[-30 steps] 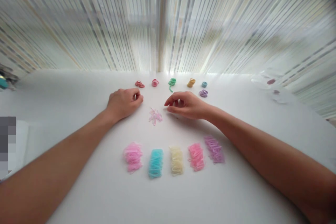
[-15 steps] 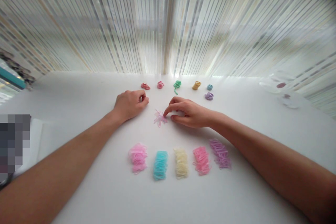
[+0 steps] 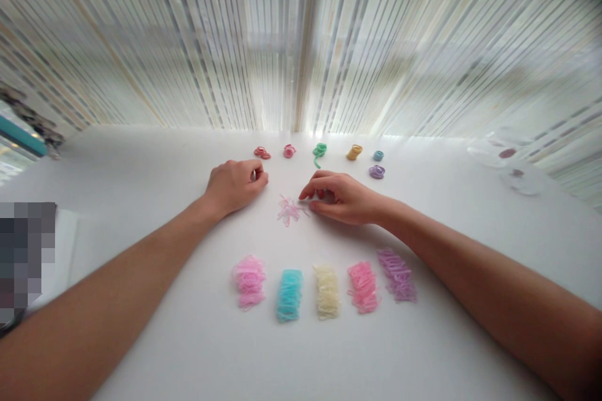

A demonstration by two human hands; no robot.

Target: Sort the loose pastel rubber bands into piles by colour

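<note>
My left hand rests on the white table, its fingers curled in and thumb near the index finger. Nothing shows between them. To its right lies a small loose pile of translucent pink-lilac loops, which look like thin elastic bands. Just right of this pile is my right hand, thumb and index finger apart. A loose strand reaches from the pile toward the thumb; whether they touch, I cannot tell. Beyond the hands sit small coils, including a green coil with a trailing end and a purple coil.
Closer to me runs a row of bundled strands: light pink, turquoise, cream, coral pink and purple. A striped curtain hangs behind the table. Clear round items lie at the far right.
My right index finger has lifted off the pink-lilac pile and drawn slightly back to the right. One strand now sticks out toward my right thumb. The left hand has stayed put.
</note>
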